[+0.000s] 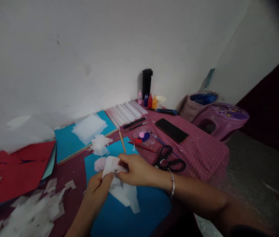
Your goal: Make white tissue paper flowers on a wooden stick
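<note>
Between my two hands is a piece of thin white tissue paper (111,163), folded or crumpled. My left hand (98,187) pinches its lower left side. On its right side, my right hand (136,169) has thumb and fingers closed on the paper. More white tissue strips (125,194) hang below the hands over a blue sheet (139,217). A pale pink crumpled tuft (100,164) lies just behind my left hand. Close to my right wrist are black-handled scissors (170,161), their blades partly hidden by my hand.
White scraps (33,214) are heaped at the lower left, near a red sheet (18,174). Behind the hands lie a pencil (122,141), a paint palette (144,136) and a phone (171,130). Paint bottles (150,101) stand by the wall, and a purple stool (225,120) is at right.
</note>
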A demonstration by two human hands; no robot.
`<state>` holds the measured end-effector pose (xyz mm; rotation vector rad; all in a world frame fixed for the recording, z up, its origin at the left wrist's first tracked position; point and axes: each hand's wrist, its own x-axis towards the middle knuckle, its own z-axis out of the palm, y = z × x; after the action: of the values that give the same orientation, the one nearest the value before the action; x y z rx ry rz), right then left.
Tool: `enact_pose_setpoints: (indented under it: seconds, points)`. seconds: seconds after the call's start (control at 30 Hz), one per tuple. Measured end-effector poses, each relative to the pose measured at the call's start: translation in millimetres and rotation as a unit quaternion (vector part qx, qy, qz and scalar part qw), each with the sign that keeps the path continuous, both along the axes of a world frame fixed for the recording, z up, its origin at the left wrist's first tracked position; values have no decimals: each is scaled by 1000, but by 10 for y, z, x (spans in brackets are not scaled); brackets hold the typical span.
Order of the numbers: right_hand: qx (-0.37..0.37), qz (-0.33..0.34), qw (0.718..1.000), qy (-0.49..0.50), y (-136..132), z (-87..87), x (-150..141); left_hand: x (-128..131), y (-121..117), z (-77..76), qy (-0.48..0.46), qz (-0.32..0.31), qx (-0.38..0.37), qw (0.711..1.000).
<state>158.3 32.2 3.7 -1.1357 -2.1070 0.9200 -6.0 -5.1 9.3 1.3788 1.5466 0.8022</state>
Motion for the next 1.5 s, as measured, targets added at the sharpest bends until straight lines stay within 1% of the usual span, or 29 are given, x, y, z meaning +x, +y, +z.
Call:
enact_pose_setpoints:
  seconds: [0.17, 0.33, 0.4, 0.47, 0.53, 0.6, 0.67, 0.73, 0.83, 0.93, 1.0, 1.1, 1.17, 1.2, 1.27, 1.33, 1.37, 1.4, 1.5]
  points:
    - [2, 14, 1000, 15, -18, 38, 6, 18, -8, 26, 46, -39, 27, 998]
    - [-27, 14, 999, 18, -24, 19, -7, 60, -24, -9, 63, -55, 56, 995]
    - [-22, 16, 999, 22, -27, 3, -14, 85, -31, -1, 78, -66, 59, 993]
    - [-12, 20, 999, 28, -27, -13, -18, 98, -33, 23, 91, -64, 65, 992]
    - [-6, 22, 999, 33, -26, -27, -20, 92, -28, 51, 88, -44, 81, 992]
    - [-2, 21, 999, 38, -27, -40, -25, 72, -23, 65, 58, -20, 83, 995]
    - [1, 21, 999, 47, -31, -57, -34, 47, -21, 53, 11, 0, 58, 998]
    - [-5, 21, 997, 70, -33, -82, -47, 25, -24, 14, -37, 34, 33, 998]
    - [-32, 25, 992, 115, -32, -126, -68, 7, -30, -54, -99, 98, 17, 990]
    - [-64, 21, 988, 140, -26, -160, -84, 8, -28, -78, -143, 152, 6, 978]
    - [-74, 23, 986, 145, -23, -173, -92, 16, -23, -68, -164, 177, -1, 970]
    - [-65, 38, 985, 153, -13, -174, -98, 32, -10, -53, -176, 190, 3, 966]
    - [-58, 49, 985, 157, 1, -156, -87, 34, -2, -61, -159, 187, 19, 969]
    - [-56, 45, 985, 156, 10, -137, -73, 30, -1, -71, -143, 182, 29, 973]
    - [-45, 7, 987, 154, 25, -76, -27, 14, -4, -90, -104, 165, 48, 980]
    - [-7, -42, 987, 157, 29, 12, 32, -8, -17, -98, -76, 138, 54, 986]
    - [16, -48, 987, 155, 23, 59, 60, -17, -25, -94, -68, 122, 52, 989]
    - [33, -40, 988, 146, 12, 104, 83, -22, -34, -84, -58, 107, 50, 991]
    - [44, 28, 996, 69, -45, 189, 103, -5, -52, -27, -7, 76, 75, 994]
